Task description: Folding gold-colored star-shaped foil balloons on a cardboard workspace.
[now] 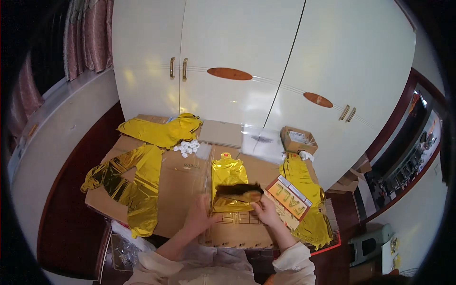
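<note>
A flat gold foil balloon (pixel 229 172) with a tab and a red dot at its top lies on the cardboard in front of me. Across its lower part is a dark, motion-blurred fold (pixel 237 191). My right hand (pixel 267 211) pinches the balloon's lower right edge, thumb on top. Left of the balloon, my left hand (pixel 202 213) is slightly blurred, its thumb apart from the fingers, with nothing seen in it. A printed card sleeve (pixel 289 202) in orange and cream lies just right of my right hand.
More flat gold foil balloons lie at the left (pixel 145 185), far left (pixel 161 130) and right (pixel 308 204). White round pieces (pixel 187 148) are heaped at the back. A small open carton (pixel 298 139) and a clear plastic sheet (pixel 262 144) stand near the white cabinet (pixel 228 38).
</note>
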{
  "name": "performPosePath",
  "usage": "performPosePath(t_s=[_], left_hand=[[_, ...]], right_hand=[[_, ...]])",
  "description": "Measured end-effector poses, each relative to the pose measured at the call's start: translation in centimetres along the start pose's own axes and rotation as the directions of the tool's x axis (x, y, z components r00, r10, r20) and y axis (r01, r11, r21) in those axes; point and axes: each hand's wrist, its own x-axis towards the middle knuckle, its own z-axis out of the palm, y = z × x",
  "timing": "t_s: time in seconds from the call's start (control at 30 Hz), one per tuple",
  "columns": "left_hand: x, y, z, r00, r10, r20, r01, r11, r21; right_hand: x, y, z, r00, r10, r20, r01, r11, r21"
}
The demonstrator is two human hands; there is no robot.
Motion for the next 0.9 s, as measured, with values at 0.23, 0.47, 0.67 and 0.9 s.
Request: performPosePath(t_s=[0.23, 0.47, 0.67, 0.9], left_hand=[[1.8, -3.4, 0.3, 0.95, 0.231, 0.21, -0.262, 0.956, 0.131], [1.4, -1.1, 0.0, 0.882, 0.1, 0.46, -0.052, 0.992, -0.115], [0.6, -1.9, 1.6, 0.935, 0.116, 0.336, 0.018, 0.929, -0.371], [1.3, -1.5, 0.6, 0.799, 0.3, 0.521, -0.275, 0.953, -0.127]], right_hand=[[-4.9, -0.5, -0.1, 0.998, -0.066, 0.018, 0.064, 0.996, 0.057], [-5.9, -1.9, -1.3, 0.997, -0.063, 0.043, 0.06, 0.996, 0.06], [-7.4, -0.3, -0.9, 0.996, -0.024, 0.089, 0.008, 0.984, 0.177], [-8.2, -1.3, -0.5, 0.996, -0.076, 0.035, 0.068, 0.98, 0.19]])
